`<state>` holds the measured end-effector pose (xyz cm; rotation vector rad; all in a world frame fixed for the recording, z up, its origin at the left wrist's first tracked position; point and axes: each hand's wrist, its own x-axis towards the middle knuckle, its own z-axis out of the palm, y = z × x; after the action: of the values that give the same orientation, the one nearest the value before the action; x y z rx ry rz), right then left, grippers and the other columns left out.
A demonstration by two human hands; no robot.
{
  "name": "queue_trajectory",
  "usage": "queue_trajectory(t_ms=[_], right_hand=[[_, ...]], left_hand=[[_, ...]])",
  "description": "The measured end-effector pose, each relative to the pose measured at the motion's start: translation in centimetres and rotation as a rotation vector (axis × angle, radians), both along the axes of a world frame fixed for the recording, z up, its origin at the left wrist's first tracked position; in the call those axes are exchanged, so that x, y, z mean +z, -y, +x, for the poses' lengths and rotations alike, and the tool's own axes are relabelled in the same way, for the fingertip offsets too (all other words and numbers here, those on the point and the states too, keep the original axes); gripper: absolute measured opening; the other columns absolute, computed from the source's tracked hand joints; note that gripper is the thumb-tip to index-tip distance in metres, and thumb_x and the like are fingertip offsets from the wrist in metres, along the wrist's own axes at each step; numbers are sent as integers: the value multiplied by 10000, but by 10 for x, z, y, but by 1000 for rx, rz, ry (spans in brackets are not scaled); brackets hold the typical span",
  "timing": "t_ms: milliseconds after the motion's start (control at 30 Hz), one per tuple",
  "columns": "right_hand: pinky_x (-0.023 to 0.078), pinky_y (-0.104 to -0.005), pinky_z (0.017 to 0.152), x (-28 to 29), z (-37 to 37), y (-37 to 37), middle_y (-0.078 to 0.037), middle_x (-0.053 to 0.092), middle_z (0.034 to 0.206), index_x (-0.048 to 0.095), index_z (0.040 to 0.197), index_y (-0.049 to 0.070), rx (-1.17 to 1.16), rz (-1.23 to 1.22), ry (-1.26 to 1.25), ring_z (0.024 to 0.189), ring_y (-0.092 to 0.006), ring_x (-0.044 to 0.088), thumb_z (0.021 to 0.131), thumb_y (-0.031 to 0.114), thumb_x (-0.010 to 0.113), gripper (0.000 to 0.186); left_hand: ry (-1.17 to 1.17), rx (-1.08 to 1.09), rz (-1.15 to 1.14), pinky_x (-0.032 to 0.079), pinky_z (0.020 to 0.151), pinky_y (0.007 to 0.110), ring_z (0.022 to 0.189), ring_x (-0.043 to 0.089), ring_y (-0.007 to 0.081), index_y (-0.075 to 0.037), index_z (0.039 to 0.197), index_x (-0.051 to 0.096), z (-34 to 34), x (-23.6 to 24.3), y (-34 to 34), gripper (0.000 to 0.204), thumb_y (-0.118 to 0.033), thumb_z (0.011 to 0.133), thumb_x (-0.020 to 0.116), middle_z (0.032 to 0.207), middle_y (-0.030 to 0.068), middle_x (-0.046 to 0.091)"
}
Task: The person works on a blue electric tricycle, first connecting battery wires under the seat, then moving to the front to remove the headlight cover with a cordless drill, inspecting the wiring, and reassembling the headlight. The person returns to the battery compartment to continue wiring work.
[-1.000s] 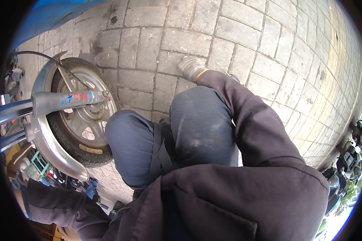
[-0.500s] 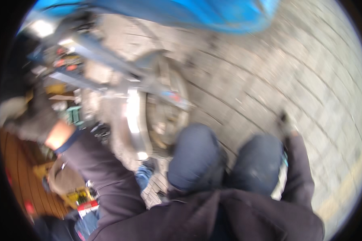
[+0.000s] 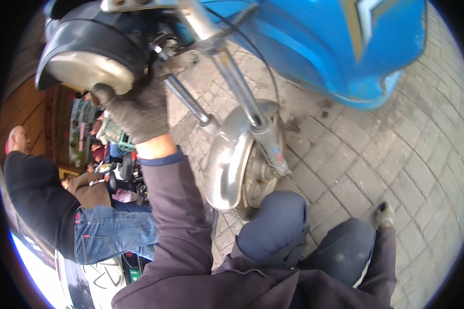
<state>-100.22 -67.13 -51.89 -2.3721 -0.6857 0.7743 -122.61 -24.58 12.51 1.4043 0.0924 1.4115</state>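
Note:
My left hand [image 3: 139, 110], in a dark grey glove, grips the round headlight [image 3: 93, 71] in its black housing. The thumb lies at the lens edge, and the other fingers go behind the housing, partly hidden. Beside it, the bare metal fork tubes [image 3: 237, 85] of a motorcycle run down to a shiny front mudguard [image 3: 231, 165]. My right hand [image 3: 384, 215], in a pale glove with a dark part, hangs low beyond my right knee, apart from the motorcycle. Its fingers look closed; a small dark spot shows at them, too small to make out.
A blue body panel [image 3: 319, 56] of the motorcycle spans the top. A thin black cable [image 3: 267, 64] hangs by the fork. At left stands a person in a black top and jeans [image 3: 113, 229], with others and parked vehicles around. Grey paving [image 3: 340, 170] covers the ground.
The view has swung left and up, bringing the headlight and more of the blue panel into sight. My left hand now shows on the headlight. My right hand stays low at the right.

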Motion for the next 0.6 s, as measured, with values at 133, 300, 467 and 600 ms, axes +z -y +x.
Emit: queue_trajectory(t_ms=[133, 300, 467, 600], right_hand=[[520, -418, 824, 60, -1, -20, -169, 692, 1006, 668, 1074, 63, -163, 12, -92, 938, -322, 661, 821, 171, 665, 275], [509, -400, 901, 70, 10, -22, -172, 678, 1109, 659, 1115, 83, -189, 4, -5, 1041, -328, 646, 832, 160, 622, 295], [519, -431, 827, 76, -10, 26, -206, 678, 1014, 657, 1048, 104, -683, 44, -67, 985, -365, 649, 857, 139, 588, 206], [544, -377, 799, 116, -19, 52, -170, 709, 896, 695, 931, 76, -597, -116, 29, 884, -306, 692, 814, 164, 670, 148]], left_hand=[[-28, 255, 54, 315, 1080, 646, 1324, 397, 428, -10, 1399, 415, 2, 7, 18, 741, -482, 854, 584, 1440, 204, 426], [-123, 92, -4, 241, 1119, 659, 1395, 265, 453, 53, 1460, 243, -28, 7, 8, 850, -505, 879, 514, 1506, 284, 245], [-65, -152, -97, 207, 1157, 605, 1419, 182, 488, 67, 1494, 127, -64, -12, -4, 906, -498, 897, 508, 1542, 327, 117], [-95, -206, -169, 328, 1147, 463, 1424, 241, 422, 76, 1488, 171, -61, -13, 17, 925, -552, 912, 529, 1517, 310, 244]])
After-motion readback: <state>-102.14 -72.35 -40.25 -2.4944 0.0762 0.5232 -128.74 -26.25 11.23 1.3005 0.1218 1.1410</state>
